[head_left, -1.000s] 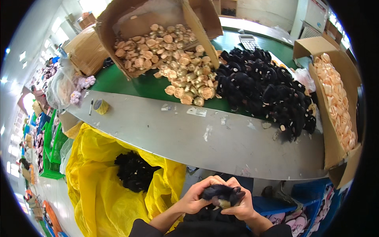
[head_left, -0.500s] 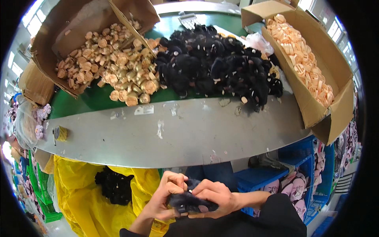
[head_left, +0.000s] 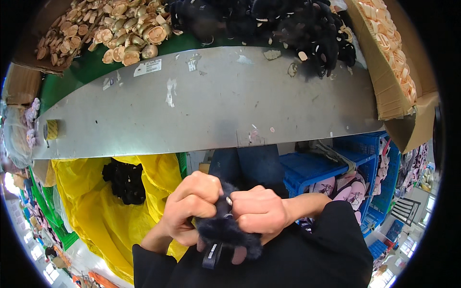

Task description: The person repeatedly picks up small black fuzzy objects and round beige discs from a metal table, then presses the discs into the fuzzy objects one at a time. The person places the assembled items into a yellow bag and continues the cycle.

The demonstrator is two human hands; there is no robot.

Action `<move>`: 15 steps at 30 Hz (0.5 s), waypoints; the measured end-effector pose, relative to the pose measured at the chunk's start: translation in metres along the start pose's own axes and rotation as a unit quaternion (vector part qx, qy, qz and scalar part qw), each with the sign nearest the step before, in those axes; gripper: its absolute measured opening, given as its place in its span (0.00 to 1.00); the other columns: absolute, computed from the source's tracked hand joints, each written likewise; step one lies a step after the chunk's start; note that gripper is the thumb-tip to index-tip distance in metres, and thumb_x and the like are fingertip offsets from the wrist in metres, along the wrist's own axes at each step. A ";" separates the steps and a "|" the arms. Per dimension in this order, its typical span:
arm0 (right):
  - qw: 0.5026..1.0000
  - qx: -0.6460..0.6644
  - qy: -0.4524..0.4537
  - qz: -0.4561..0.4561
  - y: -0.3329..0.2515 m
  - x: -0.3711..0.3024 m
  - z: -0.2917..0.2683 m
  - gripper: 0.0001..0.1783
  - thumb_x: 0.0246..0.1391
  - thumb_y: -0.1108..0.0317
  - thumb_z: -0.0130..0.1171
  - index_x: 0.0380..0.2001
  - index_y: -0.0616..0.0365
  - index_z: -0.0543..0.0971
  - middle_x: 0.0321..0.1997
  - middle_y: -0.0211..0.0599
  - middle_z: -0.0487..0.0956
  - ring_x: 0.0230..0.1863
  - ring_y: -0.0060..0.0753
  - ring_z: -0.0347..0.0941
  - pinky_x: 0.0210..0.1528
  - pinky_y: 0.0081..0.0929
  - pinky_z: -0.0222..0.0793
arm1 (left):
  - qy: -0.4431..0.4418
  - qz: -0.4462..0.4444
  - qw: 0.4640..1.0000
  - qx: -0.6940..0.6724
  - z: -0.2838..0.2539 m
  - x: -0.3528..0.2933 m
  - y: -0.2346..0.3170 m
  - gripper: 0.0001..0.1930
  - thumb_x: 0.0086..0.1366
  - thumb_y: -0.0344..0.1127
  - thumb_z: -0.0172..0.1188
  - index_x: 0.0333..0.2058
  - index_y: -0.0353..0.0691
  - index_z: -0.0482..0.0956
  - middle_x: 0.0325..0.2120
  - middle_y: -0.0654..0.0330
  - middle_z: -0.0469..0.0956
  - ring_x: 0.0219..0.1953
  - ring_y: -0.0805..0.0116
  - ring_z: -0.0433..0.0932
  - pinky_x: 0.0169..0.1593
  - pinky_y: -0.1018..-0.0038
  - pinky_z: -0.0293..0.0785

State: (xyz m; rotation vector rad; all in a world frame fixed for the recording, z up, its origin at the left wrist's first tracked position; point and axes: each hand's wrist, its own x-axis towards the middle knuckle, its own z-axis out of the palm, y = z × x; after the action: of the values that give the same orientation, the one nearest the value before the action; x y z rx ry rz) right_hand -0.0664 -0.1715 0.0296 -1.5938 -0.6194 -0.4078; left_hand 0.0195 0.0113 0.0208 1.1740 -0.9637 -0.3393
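Close to my body I hold a black plush piece (head_left: 222, 231) with both hands. It has fuzzy fur, pinkish-brown ear-like flaps and a short black strap loop with a printed label, all hanging at its lower side. My left hand (head_left: 192, 206) is closed on its left edge. My right hand (head_left: 260, 211) pinches the right edge, with the fingers curled in. Between the two hands a small pale bit shows on the fur. The fingertips are mostly hidden behind the knuckles and the plush.
A grey metal table (head_left: 206, 105) curves across in front, with a heap of black plush pieces (head_left: 288, 24) and gold-and-tan round parts (head_left: 139, 33). A carton (head_left: 384, 81) holds peach plastic parts. A yellow bag (head_left: 81, 211) with black pieces stands left; blue crates (head_left: 312, 168) stand right.
The view has tipped downward, so the table sits higher in it. My hands have turned the plush piece; its strap loop and ear-like flaps now hang toward me, and both hands grip its upper part.
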 end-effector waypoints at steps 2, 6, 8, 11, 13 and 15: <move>0.998 -0.045 0.014 -0.040 0.005 -0.001 -0.004 0.13 0.39 0.75 0.66 0.21 0.58 0.68 0.24 0.36 0.61 0.21 0.38 0.64 0.18 0.30 0.54 | 0.023 0.031 0.998 0.039 0.005 0.000 -0.001 0.10 0.53 0.29 0.69 0.27 0.36 0.75 0.30 0.57 0.70 0.30 0.59 0.69 0.37 0.64 0.70; 0.998 -0.019 0.029 -0.056 0.015 -0.008 -0.001 0.18 0.45 0.67 0.77 0.22 0.62 0.74 0.21 0.35 0.70 0.15 0.29 0.65 0.17 0.22 0.56 | 0.035 -0.009 0.998 0.054 0.005 -0.006 -0.007 0.11 0.52 0.30 0.70 0.28 0.37 0.74 0.32 0.56 0.71 0.32 0.59 0.73 0.39 0.66 0.72; 0.995 -0.049 0.056 -0.064 0.015 -0.010 -0.006 0.19 0.42 0.65 0.79 0.24 0.63 0.76 0.22 0.35 0.72 0.15 0.28 0.67 0.17 0.20 0.58 | 0.037 -0.041 0.996 0.072 0.008 -0.003 -0.001 0.14 0.49 0.28 0.72 0.30 0.37 0.74 0.35 0.56 0.71 0.34 0.57 0.75 0.40 0.66 0.73; 0.990 -0.094 0.092 -0.060 0.018 -0.010 -0.007 0.15 0.37 0.70 0.74 0.25 0.63 0.77 0.24 0.37 0.73 0.18 0.31 0.69 0.19 0.21 0.62 | 0.049 -0.040 0.988 0.138 0.011 -0.009 -0.005 0.18 0.48 0.27 0.75 0.33 0.38 0.73 0.38 0.54 0.70 0.37 0.57 0.79 0.42 0.65 0.77; 0.985 -0.122 0.112 -0.052 0.020 -0.007 -0.005 0.12 0.33 0.76 0.68 0.26 0.63 0.77 0.26 0.39 0.74 0.21 0.34 0.70 0.21 0.24 0.65 | 0.094 -0.024 0.975 0.201 0.022 -0.009 -0.007 0.18 0.54 0.32 0.75 0.33 0.38 0.71 0.37 0.55 0.66 0.37 0.59 0.78 0.43 0.65 0.79; 0.976 -0.144 0.153 -0.056 0.024 -0.003 -0.001 0.13 0.33 0.76 0.70 0.26 0.64 0.77 0.28 0.40 0.76 0.21 0.34 0.72 0.22 0.22 0.68 | 0.126 -0.019 0.953 0.275 0.033 0.000 0.000 0.17 0.55 0.30 0.73 0.33 0.39 0.70 0.37 0.54 0.67 0.39 0.58 0.79 0.42 0.64 0.80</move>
State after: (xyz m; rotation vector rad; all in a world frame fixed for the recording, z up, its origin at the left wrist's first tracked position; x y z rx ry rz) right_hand -0.0543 -0.1739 0.0087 -1.7263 -0.4263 -0.8411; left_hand -0.0060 -0.0089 0.0225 1.6972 -0.8321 0.0623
